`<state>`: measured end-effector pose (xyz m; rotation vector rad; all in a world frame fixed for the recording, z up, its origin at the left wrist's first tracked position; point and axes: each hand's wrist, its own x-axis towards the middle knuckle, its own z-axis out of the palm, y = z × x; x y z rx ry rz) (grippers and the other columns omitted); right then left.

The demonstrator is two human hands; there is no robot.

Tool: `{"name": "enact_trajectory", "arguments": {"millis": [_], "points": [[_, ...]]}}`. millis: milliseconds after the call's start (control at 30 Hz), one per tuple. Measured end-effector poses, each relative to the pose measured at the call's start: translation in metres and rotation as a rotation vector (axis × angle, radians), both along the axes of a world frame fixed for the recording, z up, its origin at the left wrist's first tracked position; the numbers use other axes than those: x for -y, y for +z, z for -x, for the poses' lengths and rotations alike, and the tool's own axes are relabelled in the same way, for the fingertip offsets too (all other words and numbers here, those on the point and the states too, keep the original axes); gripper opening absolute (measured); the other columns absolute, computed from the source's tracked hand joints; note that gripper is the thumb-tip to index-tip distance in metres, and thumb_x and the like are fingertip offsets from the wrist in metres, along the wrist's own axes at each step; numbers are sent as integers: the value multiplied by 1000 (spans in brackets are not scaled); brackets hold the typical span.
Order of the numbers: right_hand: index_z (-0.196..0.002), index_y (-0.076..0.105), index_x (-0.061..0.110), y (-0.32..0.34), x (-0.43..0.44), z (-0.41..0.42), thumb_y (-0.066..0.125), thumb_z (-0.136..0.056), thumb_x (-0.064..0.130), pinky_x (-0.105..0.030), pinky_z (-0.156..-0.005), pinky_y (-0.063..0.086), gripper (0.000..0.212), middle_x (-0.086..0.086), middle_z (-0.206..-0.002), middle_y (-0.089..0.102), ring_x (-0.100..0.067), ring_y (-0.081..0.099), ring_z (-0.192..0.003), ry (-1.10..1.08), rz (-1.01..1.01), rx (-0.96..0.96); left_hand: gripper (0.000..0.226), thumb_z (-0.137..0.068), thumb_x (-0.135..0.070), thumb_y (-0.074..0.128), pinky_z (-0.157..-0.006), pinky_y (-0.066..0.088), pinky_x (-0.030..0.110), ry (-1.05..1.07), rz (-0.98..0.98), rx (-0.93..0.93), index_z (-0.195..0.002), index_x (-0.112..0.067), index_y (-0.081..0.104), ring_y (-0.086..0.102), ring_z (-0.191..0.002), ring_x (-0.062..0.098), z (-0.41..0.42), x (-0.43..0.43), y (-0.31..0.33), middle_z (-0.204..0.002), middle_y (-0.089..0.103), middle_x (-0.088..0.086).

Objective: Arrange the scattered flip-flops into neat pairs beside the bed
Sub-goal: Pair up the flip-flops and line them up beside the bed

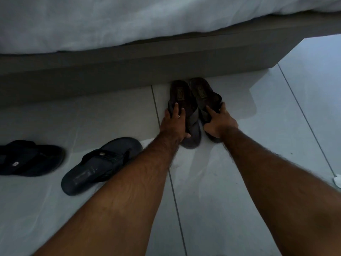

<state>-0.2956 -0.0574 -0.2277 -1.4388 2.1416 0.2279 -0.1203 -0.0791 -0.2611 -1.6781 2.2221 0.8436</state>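
Two brown sandals lie side by side on the floor, their far ends against the bed base. My left hand (174, 123) grips the strap of the left brown sandal (181, 95). My right hand (219, 122) grips the strap of the right brown sandal (203, 93). Off to the left lie two dark flip-flops apart from each other: one dark flip-flop (97, 167) lies slanted beside my left forearm, and a second dark flip-flop (31, 157) lies at the frame's left edge, partly cut off.
The grey bed base (110, 71) runs across the view, with a white duvet (110, 21) hanging over it. The floor is pale tile (212, 200) with dark grout lines. A small white object (337, 180) sits at the right edge.
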Motion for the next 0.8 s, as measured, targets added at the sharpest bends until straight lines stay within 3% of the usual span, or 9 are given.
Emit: {"name": "enact_trajectory", "arguments": {"millis": [267, 800], "points": [[-156, 22, 46, 4, -14, 0, 61, -79, 41, -46, -115, 35, 86, -7, -169, -8, -33, 27, -150, 7, -12, 1, 114, -75, -60, 76, -120, 10, 67, -42, 57, 86, -161, -27, 8, -1, -154, 41, 2, -8, 3, -169, -10, -2], [-154, 23, 49, 2, -83, 3, 61, -75, 39, -49, -116, 36, 88, -3, -169, -10, -29, 21, -152, -56, -16, 17, 115, -76, -61, 74, -118, 9, 66, -66, 59, 42, -161, -27, 5, -3, -154, 41, 5, -80, -2, -169, -12, -1]]}}
